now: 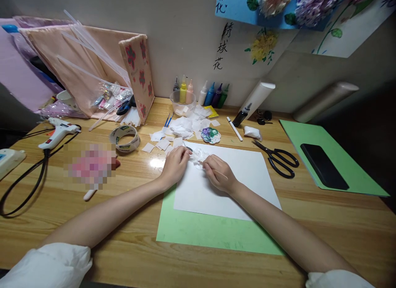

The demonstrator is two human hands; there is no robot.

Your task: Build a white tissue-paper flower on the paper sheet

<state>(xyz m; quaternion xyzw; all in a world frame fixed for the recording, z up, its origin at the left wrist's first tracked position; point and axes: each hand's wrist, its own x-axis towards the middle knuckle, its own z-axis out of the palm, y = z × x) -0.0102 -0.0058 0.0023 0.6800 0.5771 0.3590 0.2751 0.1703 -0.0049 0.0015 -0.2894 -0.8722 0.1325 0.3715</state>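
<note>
On the white sheet (222,201) a cluster of crumpled white tissue paper (199,155) lies between my hands. My right hand (220,173) is closed around a thin wooden stick (222,175), its handle end sticking out past the fingers; the other end is hidden at the tissue. At the left side of the cluster, my left hand (175,166) rests with fingers bent together; whatever they pinch is hidden. A small dark tip (189,148) shows by those fingers. Beyond them lie loose tissue squares (181,127) and a paint-smeared palette (210,135).
Green paper (216,234) lies under the sheet. On the right are scissors (276,158) and a black phone (324,166); on the left, a tape roll (125,138), a glue gun (58,133) and a blurred pink item (91,166). Paint bottles (210,94) stand by the wall.
</note>
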